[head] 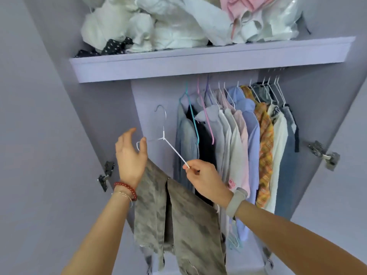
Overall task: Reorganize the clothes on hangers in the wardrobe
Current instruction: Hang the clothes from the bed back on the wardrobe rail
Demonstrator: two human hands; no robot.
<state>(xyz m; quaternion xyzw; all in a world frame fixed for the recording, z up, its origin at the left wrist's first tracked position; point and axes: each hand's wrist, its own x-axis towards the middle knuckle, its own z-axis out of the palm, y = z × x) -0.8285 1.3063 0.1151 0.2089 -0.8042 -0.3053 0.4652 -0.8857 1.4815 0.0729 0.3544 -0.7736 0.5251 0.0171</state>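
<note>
1. I am pinching the right arm of a white hanger (172,148) between the thumb and fingers of my right hand (204,178), holding it tilted in front of the open wardrobe (153,92).
2. A pair of mottled grey-green trousers (178,215) is draping over the hanger's lower bar, both legs hanging down between my forearms.
3. My left hand (130,155) is hovering at the hanger's left end, fingers spread wide and relaxed, gripping nothing; whether it touches the wire, I cannot tell.
4. The hanger's hook is pointing up, clear of the rail.
5. To the right, a row of hung clothes (248,135) is crowding the rail: a grey-blue top, something dark, pale shirts, a pink one, a blue one, an orange patterned piece, a cream top and denim.
6. Above, the shelf (178,66) is carrying a heap of white and pink bundles (178,22).
</note>
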